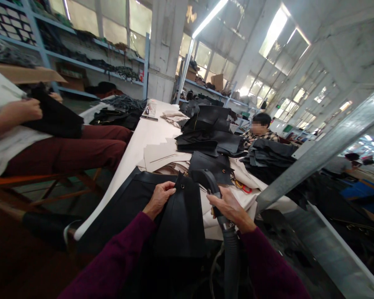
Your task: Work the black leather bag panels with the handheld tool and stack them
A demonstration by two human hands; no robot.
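Observation:
My left hand (160,198) pinches the edge of a black leather panel (183,224) with thumb and fingers. The panel has a small metal-ringed hole near its top and hangs over the table's near edge. My right hand (230,207) is wrapped around the handle of a black hot-air gun (205,179) with a ribbed hose (231,257) running down from it. Its head points left, just beside the panel's top right corner. Another black piece (210,168) with a gold-coloured ring lies just beyond the gun. Under my left forearm spreads a larger black sheet (124,207).
Pale cut pieces (162,155) and stacks of black panels (205,141) cover the white table (131,153). Orange-handled scissors (244,189) lie to the right, near a slanting metal post (324,149). A seated co-worker (65,149) handles black material at left; another person (262,126) sits beyond the stacks.

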